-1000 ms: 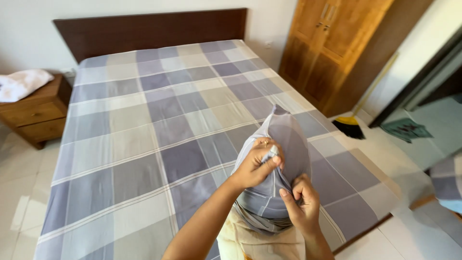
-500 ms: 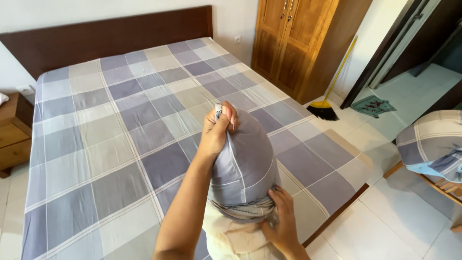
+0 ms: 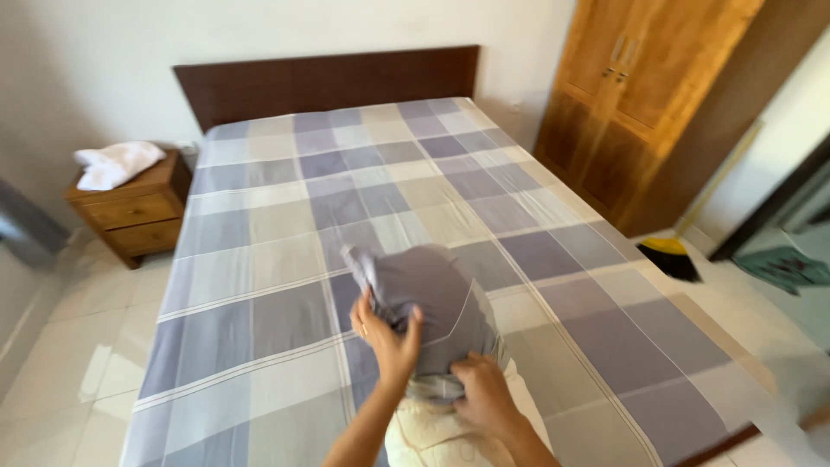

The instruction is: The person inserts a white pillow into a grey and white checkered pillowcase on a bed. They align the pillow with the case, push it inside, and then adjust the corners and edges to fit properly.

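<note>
So both hands are busy with a cream-coloured pillow (image 3: 432, 432) that's half stuffed into a grey-and-lilac checked fabric pillowcase (image 3: 432, 298), held up over the foot end of the bed, right in front of the camera. The left hand (image 3: 385, 333) is closed around a bunch of the pillowcase on its left side, fingers pinched into the cloth, with one corner of the case poking up just above it. The right hand (image 3: 484, 393) sits lower, clamped on the open hem of the case where the bare pillow sticks out underneath. Nothing with a label or packaging that I can make out anywhere. Underneath is a big bed with a checked sheet (image 3: 285, 259) in the same grey, lilac and pale green squares, and a dark brown wooden headboard (image 3: 328, 82) against a plain white wall. To the left of the bed there's a small wooden nightstand (image 3: 134, 212) with a crumpled white cloth (image 3: 117, 163) on top. On the right, a tall orange-brown wooden wardrobe (image 3: 640, 95), and near it a broom with a yellow-and-black head (image 3: 670, 257) resting on the pale tiled floor (image 3: 52, 363).
</note>
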